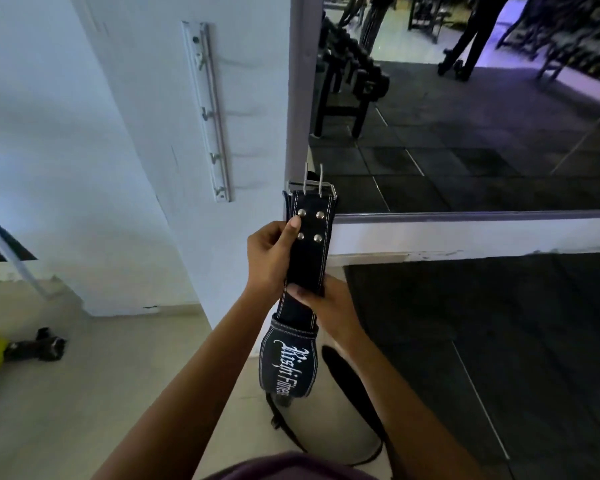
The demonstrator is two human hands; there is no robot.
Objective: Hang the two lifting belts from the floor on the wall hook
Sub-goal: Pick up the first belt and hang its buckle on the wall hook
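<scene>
We hold one black belt up in front of us with both hands, its strap end upright and its metal buckle at the top, two prongs sticking up past the frame. Our left hand grips the left edge of the strap, thumb pressed flat beside the four rivets. Our right hand closes around the strap just below, fingers wrapped across its front; how the fingers sit behind the strap is hidden. The belt's wide padded part hangs down between our forearms, with white lettering we can only partly read.

A second belt lies curled on the pale floor below our arms; our right forearm covers much of it and the lower loop is cut by our purple shirt.

On the white wall to the left a hook rail runs vertically, carrying several small hooks, all bare. To the right a mirror shows dim, blurry gym equipment. A dark object on the floor at far left is too blurred to identify.
</scene>
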